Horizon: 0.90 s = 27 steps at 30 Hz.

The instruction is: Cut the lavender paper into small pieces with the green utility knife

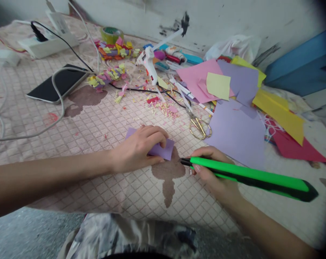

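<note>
My left hand [141,147] lies over a small purple paper strip [167,149] on the patterned cloth, its fingers curled and pressing the strip down; both ends of the strip show past the hand. To the right, my right hand [213,169] is closed around a green and black utility knife [249,174]. The knife's dark tip points left, a little to the right of the strip and apart from it. Gold-handled scissors [200,128] rest on the cloth beyond my right hand.
A large purple sheet [235,131] and pink [198,77], yellow and red sheets lie at the right. Further back are a white glue gun [150,64], paper scraps [165,108] and green tape [112,35]. A tablet [57,83], cables and a power strip [48,45] occupy the left.
</note>
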{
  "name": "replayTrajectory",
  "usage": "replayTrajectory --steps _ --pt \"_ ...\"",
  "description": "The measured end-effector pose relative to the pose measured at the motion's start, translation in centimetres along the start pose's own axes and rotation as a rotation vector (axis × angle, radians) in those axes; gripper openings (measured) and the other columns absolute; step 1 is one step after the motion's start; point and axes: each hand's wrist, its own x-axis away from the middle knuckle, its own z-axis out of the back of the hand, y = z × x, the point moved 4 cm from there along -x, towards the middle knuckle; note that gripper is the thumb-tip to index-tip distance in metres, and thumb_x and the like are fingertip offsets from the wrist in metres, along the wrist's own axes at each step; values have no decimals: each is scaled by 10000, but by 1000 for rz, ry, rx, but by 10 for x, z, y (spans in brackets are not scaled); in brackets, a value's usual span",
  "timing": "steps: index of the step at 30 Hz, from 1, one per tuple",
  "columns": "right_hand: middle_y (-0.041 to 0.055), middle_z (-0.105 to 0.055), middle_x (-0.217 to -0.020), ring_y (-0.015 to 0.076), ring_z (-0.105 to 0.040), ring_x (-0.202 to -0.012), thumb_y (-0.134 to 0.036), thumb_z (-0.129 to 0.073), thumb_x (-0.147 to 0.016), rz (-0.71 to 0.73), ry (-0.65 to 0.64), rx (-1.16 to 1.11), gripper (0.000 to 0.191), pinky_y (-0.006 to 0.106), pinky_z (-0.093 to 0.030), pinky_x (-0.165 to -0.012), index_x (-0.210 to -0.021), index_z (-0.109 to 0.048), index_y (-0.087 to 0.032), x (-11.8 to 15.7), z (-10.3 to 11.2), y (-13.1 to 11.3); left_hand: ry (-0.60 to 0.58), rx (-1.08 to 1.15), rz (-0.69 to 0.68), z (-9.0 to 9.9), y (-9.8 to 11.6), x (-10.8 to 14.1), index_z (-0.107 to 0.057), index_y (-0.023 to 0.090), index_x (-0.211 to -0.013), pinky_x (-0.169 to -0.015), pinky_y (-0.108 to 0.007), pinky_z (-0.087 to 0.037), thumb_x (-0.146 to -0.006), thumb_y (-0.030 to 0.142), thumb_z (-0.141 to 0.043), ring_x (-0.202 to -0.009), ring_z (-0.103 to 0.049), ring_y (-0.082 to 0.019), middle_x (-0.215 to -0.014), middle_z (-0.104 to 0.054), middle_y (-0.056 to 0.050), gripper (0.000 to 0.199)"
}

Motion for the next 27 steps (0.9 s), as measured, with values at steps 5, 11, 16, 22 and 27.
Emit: replayTrajectory --steps 5,11,16,22,27 --pt "-45 -682 -728 112 -633 -626 -182 -674 -901 -21 8 -48 137 208 -513 -556 -999 -688 -277 3 1 4 57 49 -23 3 0 2 -516 171 -1195 -990 -393 -521 -910 234 -717 -1206 -584 -248 -1287 -609 -138 354" --pt "-15 -737 -884 114 -654 -733 -241 -722 -883 -167 -18 -382 114 194 -527 -596 -989 -734 -281 -1 -4 18 89 23 -40 4 3 3 -464 176 -1349 -1001 -433 -514 -956 352 -685 -1145 -590 -263 -1215 -638 -119 484" --pt "26 -752 -1159 97 -664 -670 -282 -777 -825 -309 -149 -620 87 203 -553 -548 -902 -754 -251 -9 -12 17 114 14 -73 4 6 5 -448 191 -1375 -991 -435 -507 -967 395 -673 -1146 -589 -270 -1234 -635 -122 508" --pt "39 -750 -1072 97 -636 -610 -314 -788 -814 -367 -194 -648 121 221 -555 -522 -897 -737 -243 -8 -13 18 90 3 -97 1 7 4 -446 175 -1366 -981 -442 -503 -970 364 -673 -1147 -594 -275 -1239 -635 -137 495" --pt "31 -723 -1084 89 -642 -652 -303 -797 -799 -358 -191 -630 125 189 -559 -529 -904 -752 -250 -8 -14 17 89 12 -98 2 7 4 -444 182 -1368 -984 -456 -508 -967 356 -672 -1144 -600 -278 -1242 -636 -136 493"
